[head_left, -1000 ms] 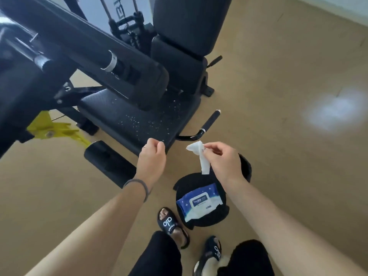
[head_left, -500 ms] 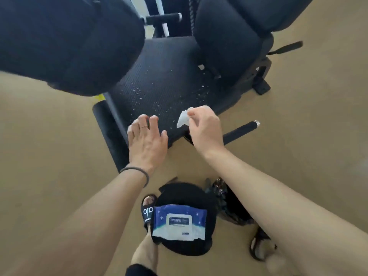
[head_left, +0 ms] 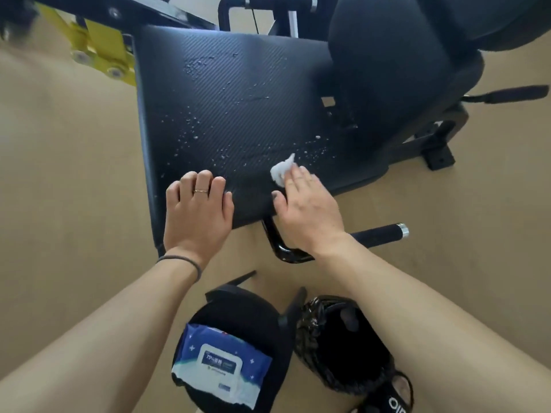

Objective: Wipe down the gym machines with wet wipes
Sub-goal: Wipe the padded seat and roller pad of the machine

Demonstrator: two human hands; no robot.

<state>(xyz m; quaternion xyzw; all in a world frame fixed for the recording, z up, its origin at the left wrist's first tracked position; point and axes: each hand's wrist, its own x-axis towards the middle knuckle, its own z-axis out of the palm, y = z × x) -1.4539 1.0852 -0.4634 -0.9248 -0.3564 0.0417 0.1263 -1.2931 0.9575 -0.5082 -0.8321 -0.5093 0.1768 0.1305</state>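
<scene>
The black textured seat pad (head_left: 238, 99) of a gym machine fills the upper middle, speckled with white crumbs and droplets. My right hand (head_left: 307, 207) presses a crumpled white wet wipe (head_left: 281, 171) flat against the pad near its front right edge, fingers straight over it. My left hand (head_left: 198, 213) rests on the front edge of the pad, its fingertips bent over the surface and holding nothing. The blue and white pack of wet wipes (head_left: 220, 365) lies on a black round stool (head_left: 253, 317) below my arms.
A black backrest (head_left: 402, 55) rises at the upper right. A black side handle with a chrome end (head_left: 378, 234) juts out below the seat. Yellow frame brackets (head_left: 98, 46) sit at the upper left. A black bag (head_left: 343, 338) and a sandalled foot (head_left: 396, 394) are on the tan floor.
I have leaned in over the seat. My right hand has brought the wipe from the air down onto the pad. My left hand stays on the front edge.
</scene>
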